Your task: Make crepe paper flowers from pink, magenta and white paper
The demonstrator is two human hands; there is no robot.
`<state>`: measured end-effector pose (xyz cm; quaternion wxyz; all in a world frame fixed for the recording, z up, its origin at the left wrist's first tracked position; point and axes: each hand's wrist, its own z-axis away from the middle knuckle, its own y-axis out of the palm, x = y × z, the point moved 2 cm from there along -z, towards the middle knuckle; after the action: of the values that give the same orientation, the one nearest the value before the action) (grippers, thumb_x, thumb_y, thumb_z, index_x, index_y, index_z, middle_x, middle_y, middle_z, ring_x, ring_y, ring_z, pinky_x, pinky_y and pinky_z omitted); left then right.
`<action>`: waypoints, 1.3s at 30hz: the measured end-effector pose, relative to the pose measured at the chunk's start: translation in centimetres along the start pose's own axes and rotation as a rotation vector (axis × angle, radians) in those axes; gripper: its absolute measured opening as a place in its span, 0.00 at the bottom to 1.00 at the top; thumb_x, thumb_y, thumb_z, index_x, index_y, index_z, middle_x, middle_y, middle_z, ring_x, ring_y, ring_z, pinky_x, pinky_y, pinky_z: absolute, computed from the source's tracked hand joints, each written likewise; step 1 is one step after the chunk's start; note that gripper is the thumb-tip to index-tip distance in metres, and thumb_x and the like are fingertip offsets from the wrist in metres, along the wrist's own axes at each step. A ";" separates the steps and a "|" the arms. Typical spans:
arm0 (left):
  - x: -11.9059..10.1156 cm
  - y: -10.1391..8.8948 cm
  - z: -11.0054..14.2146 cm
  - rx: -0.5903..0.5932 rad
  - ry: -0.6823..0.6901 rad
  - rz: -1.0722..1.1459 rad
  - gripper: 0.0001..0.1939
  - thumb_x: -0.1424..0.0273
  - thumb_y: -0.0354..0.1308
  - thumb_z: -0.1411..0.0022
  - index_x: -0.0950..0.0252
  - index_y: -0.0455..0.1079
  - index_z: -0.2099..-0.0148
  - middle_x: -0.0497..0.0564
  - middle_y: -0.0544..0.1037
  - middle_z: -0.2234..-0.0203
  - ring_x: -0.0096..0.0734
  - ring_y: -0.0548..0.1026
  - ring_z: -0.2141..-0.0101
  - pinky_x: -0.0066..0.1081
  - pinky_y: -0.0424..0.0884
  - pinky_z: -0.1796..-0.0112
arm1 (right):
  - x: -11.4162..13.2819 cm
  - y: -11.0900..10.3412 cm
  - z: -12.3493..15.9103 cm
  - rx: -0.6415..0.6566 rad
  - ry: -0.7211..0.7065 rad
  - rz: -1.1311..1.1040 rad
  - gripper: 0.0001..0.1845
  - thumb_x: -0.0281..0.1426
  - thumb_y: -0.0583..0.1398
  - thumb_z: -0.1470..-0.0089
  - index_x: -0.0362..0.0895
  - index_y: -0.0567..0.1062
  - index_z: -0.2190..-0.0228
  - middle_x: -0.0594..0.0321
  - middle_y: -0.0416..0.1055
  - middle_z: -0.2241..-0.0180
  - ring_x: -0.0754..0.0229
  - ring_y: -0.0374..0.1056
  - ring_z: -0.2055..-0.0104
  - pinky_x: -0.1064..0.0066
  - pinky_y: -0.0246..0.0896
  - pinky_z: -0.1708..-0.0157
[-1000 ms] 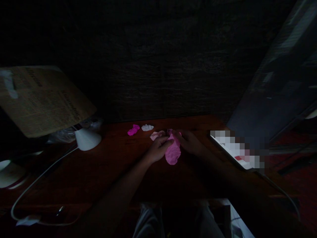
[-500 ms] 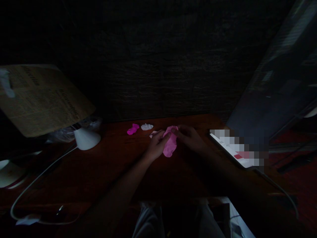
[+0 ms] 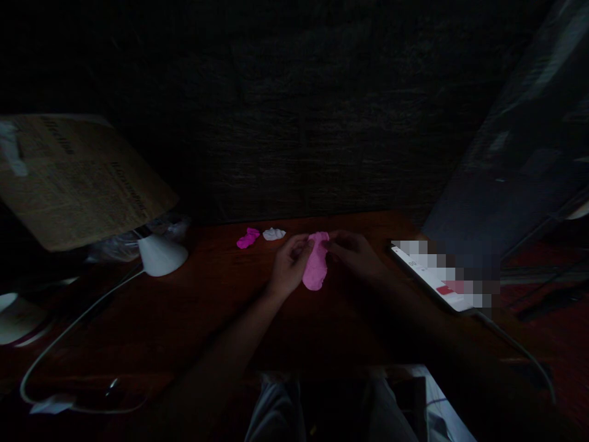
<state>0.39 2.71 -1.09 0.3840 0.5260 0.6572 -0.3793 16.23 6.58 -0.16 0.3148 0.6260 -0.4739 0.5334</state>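
A light pink sock (image 3: 315, 270) hangs between my hands above the middle of the wooden table, its rounded end pointing down toward me. My left hand (image 3: 291, 261) pinches its upper left edge between thumb and fingers. On the other side, the thumb and fingers of my right hand (image 3: 352, 253) close on its upper right edge. Left of my hands, a bright magenta sock (image 3: 248, 238) and a crumpled white sock (image 3: 274, 234) lie side by side near the wall. The dim light hides finer detail of the fingers.
A white lamp base (image 3: 162, 255) with a newsprint-patterned shade (image 3: 85, 184) stands at left, its cable (image 3: 78, 322) running forward. At far left is a white cup (image 3: 18, 319). A lit tablet-like screen (image 3: 427, 276), partly blurred, lies at right. A dark wall (image 3: 299, 123) rises behind the table (image 3: 207, 319).
My left hand has shifted slightly, and the pale pink piece seen behind it before is hidden now. The held sock looks straighter and flatter. Both hands keep hold of it.
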 end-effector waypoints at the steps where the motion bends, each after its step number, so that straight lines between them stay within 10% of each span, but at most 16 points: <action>1: 0.0 0.0 0.0 -0.001 0.001 0.004 0.14 0.59 0.59 0.39 0.64 0.73 0.58 0.51 0.80 0.67 0.31 0.76 0.65 0.29 0.69 0.65 | 0.0 0.1 0.0 -0.002 -0.002 -0.010 0.21 0.46 0.66 0.54 0.41 0.76 0.67 0.64 0.71 0.75 0.65 0.63 0.75 0.71 0.58 0.74; 25: 0.7 0.1 -0.1 0.027 0.068 -0.069 0.10 0.64 0.62 0.40 0.62 0.78 0.59 0.52 0.82 0.64 0.32 0.78 0.66 0.30 0.73 0.65 | -0.8 -0.3 -0.2 -0.142 -0.057 0.037 0.22 0.47 0.68 0.55 0.41 0.79 0.65 0.58 0.78 0.69 0.62 0.69 0.73 0.70 0.64 0.73; 39: 0.9 -0.1 -0.3 0.074 0.029 0.083 0.12 0.68 0.66 0.44 0.63 0.77 0.56 0.52 0.82 0.65 0.31 0.80 0.65 0.30 0.74 0.62 | -0.5 -0.4 0.0 0.052 -0.160 0.036 0.11 0.36 0.64 0.51 0.43 0.81 0.67 0.58 0.79 0.65 0.57 0.73 0.62 0.65 0.67 0.60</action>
<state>0.15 3.28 -1.75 0.3700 0.5721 0.6258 -0.3797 16.61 6.89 -0.60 0.2499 0.6659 -0.4948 0.4993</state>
